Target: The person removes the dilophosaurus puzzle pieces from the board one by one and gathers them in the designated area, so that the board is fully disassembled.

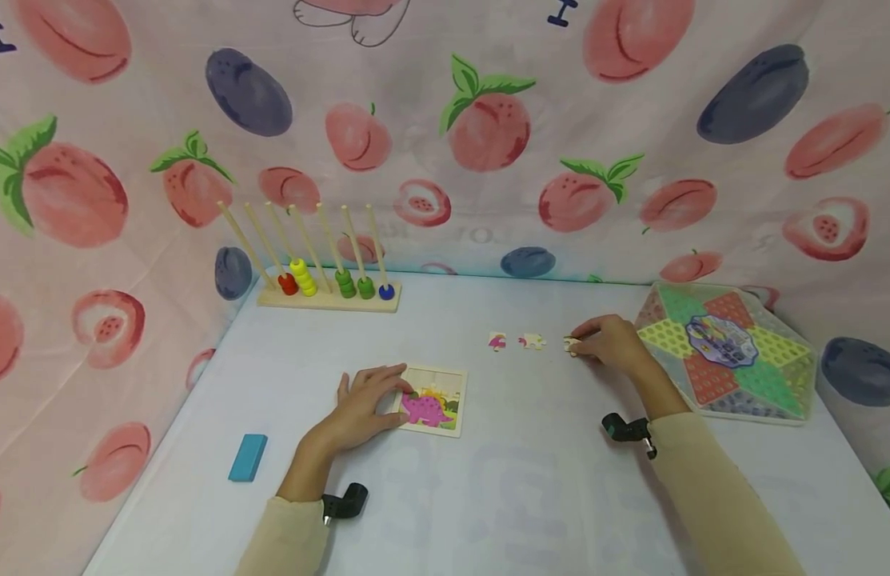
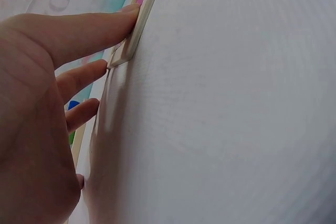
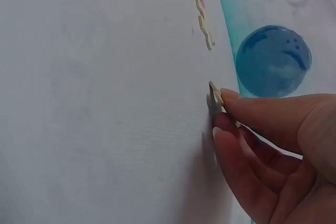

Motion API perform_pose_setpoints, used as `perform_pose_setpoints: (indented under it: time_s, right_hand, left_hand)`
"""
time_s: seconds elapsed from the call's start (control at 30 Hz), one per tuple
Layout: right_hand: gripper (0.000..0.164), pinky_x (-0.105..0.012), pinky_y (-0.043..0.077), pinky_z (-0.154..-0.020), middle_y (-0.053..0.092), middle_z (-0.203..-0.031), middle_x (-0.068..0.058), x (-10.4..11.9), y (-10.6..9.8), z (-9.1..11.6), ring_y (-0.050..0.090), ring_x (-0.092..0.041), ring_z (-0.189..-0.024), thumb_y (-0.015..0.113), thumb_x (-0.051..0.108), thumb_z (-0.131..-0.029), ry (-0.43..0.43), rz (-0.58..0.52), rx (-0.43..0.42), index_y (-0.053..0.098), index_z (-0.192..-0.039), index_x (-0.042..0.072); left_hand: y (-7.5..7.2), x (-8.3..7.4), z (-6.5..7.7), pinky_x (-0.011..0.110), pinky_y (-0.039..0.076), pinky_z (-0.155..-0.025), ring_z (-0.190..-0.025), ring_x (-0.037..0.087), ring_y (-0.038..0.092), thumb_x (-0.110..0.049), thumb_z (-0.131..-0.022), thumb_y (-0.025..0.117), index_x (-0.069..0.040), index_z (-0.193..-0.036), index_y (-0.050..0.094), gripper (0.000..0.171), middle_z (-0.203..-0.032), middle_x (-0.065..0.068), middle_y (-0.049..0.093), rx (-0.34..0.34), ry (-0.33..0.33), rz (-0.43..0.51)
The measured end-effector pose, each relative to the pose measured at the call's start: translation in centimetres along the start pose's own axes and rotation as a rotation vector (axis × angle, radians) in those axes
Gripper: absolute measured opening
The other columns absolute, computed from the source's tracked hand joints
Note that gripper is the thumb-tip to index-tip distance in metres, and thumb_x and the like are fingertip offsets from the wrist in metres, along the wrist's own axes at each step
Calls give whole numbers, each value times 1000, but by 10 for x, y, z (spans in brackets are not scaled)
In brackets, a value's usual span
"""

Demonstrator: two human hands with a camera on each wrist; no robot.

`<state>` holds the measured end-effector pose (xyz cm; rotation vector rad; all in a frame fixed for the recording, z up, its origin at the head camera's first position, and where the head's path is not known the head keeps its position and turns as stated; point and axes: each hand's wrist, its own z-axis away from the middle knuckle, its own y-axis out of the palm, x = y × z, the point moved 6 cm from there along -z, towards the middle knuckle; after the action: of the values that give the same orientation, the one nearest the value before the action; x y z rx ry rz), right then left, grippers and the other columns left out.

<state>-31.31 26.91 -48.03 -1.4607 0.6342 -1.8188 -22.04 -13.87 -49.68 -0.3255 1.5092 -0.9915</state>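
Observation:
A square wooden puzzle board (image 1: 452,380) with a pink dinosaur picture lies on the table. My left hand (image 1: 361,408) rests at its left side, fingers spread. In the left wrist view, the straight thumb (image 2: 100,32) touches the edge of the board (image 2: 137,32). Farther right, my right hand (image 1: 612,342) pinches a small puzzle piece (image 1: 569,344) between thumb and fingertips, close over the table. The right wrist view shows this piece (image 3: 214,93) on edge at the fingertips. Two loose pieces, one pink and white (image 1: 497,342) and one pale (image 1: 534,342), lie left of it.
A wooden bead stacker (image 1: 329,302) with colored rings stands at the back left. Near my left forearm lies a blue block (image 1: 248,458). A clear box (image 1: 732,352) of colored parts sits beyond my right wrist. Fruit-print cloth (image 1: 430,184) hangs behind the table.

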Motion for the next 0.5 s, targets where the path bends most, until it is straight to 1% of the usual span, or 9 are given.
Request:
perform_pose_setpoints:
  time_s: [0.1,0.27,0.37,0.5]
  right_hand:
    - [36,-23,54,-62,71,-114,-22,-1,1,0,65,-11,-71,75,20,-91,11,-19,-2,71,-120,0]
    - [35,-25,54,-61,74,-106,-17,-1,2,-1,65,-11,-67,76,19,-90,24,-16,-15,72,-119,1]
    - [34,-25,53,-60,75,-101,-15,-1,2,-2,64,-11,-65,76,19,-90,25,0,-17,73,-118,1]
    - [33,-26,51,-59,75,-98,-14,0,2,-3,63,-12,-64,77,22,-89,2,55,-21,73,-115,1]
  left_hand:
    - [0,0,0,76,-11,-118,-153,38,24,-23,-90,77,-25,-120,65,32,-165,7,40,1,2,-1]
    - [0,0,0,76,-11,-118,-153,38,24,-25,-90,77,-25,-120,65,32,-165,6,39,3,-6,-1]
    - [0,1,0,75,-11,-118,-153,38,24,-25,-89,78,-25,-119,65,32,-165,5,40,0,-12,-2]
    - [1,2,0,76,-10,-118,-153,38,25,-25,-89,78,-25,-119,65,32,-165,6,40,-5,-10,-9]
